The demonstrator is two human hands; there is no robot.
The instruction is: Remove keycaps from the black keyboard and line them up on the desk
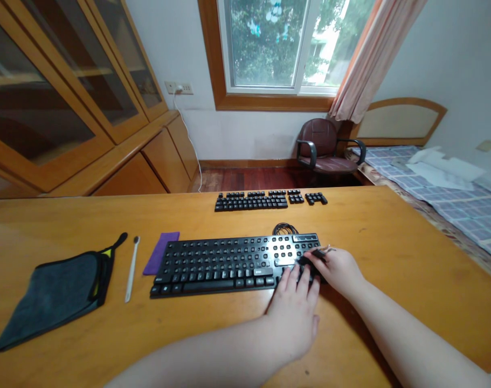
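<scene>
A black keyboard [216,264] lies across the middle of the desk, most of its upper rows stripped of keycaps, with caps still on the bottom rows. My left hand [291,310] rests flat with its fingers spread over the keyboard's lower right part. Beside it, my right hand [338,269] pinches what looks like a black keycap puller [318,253] with thin wire ends, above the number pad. The fingers cover the keys under both hands. Removed black keycaps [251,202] are laid out in rows near the desk's far edge.
Left of the keyboard are a purple cloth [161,253], a white toothbrush [132,269] and a folded grey cloth [63,291]. A coiled black cable [285,228] sits behind the keyboard. Beyond the wooden desk [391,242] stand a chair [322,143] and a bed [463,199].
</scene>
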